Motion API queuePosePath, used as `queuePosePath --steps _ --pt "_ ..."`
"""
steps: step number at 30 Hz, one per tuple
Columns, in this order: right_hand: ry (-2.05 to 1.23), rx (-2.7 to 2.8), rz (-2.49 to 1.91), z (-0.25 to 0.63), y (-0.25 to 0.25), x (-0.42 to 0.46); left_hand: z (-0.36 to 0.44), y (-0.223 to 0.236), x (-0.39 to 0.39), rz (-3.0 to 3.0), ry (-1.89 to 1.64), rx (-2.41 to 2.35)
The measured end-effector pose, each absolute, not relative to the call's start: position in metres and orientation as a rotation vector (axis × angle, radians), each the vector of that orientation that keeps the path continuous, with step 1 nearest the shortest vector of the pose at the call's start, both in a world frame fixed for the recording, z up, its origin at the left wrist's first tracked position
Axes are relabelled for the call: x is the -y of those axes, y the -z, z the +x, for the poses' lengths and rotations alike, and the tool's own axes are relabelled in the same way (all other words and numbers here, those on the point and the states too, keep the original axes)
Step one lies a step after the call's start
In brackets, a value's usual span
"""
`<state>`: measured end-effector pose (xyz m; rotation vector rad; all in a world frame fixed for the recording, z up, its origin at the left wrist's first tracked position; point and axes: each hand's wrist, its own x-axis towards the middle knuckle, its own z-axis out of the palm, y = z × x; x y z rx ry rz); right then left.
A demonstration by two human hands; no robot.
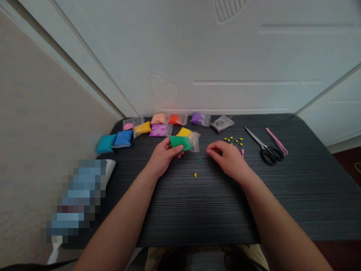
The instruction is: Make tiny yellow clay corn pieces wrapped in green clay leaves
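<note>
Green packet [178, 141], pinched in left fingers [166, 144]

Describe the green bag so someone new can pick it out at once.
Over the dark table, find the left hand. The green bag is held under its thumb, clear end toward the right hand. Its green colour sets it apart from the yellow bag just beyond.

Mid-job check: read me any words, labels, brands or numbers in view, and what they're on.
No text is readable.
Flat, clear plastic packet of green material: no lettering legible.
Metal scissors with black looped handles, slim pink tweezers: too small to tell.
Pixelated blue-grey oblong at left: blurred, unreadable.
</note>
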<state>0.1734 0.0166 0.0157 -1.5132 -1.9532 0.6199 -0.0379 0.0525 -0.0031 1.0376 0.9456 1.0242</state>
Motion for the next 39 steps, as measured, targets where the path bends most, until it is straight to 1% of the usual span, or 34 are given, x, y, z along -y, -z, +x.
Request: queuePosePath --steps 2,4,13,21,26,28,33,35,39 --pt "-0.748 1.794 -1.440 0.169 -0.020 -0.015 -0.036 0.002 -0.051 1.041 -0.985 -0.902" --pt "-0.806 1.702 -1.394 0.165 -0.022 -0.013 -0.035 0.002 -0.049 1.041 -0.954 -0.863" --pt "-0.793 1.654 -1.231 0.159 -0.019 -0.012 -0.034 0.004 -0.045 1.091 -0.857 -0.809" --pt "-0.787 1.758 -1.148 0.153 -0.018 -0.008 -0.034 0.004 -0.045 1.109 -0.754 -0.747" --pt "-0.782 1.602 -1.177 0.148 -0.015 -0.007 -0.035 0.004 -0.044 1.063 -0.749 -0.737" --pt "-0.901 1.479 -1.167 0.147 -0.014 -0.007 -0.036 0.004 -0.044 1.040 -0.759 -0.722" --pt "-1.395 1.323 -1.057 0.148 -0.015 -0.008 -0.037 0.004 -0.044 1.022 -0.746 -0.706" --pt "-1.475 1.319 -1.043 0.150 -0.017 -0.009 -0.037 0.005 -0.044 1.019 -0.749 -0.705" --pt "-1.485 1.331 -1.054 0.151 -0.020 -0.009 -0.038 0.006 -0.044 1.020 -0.749 -0.713"
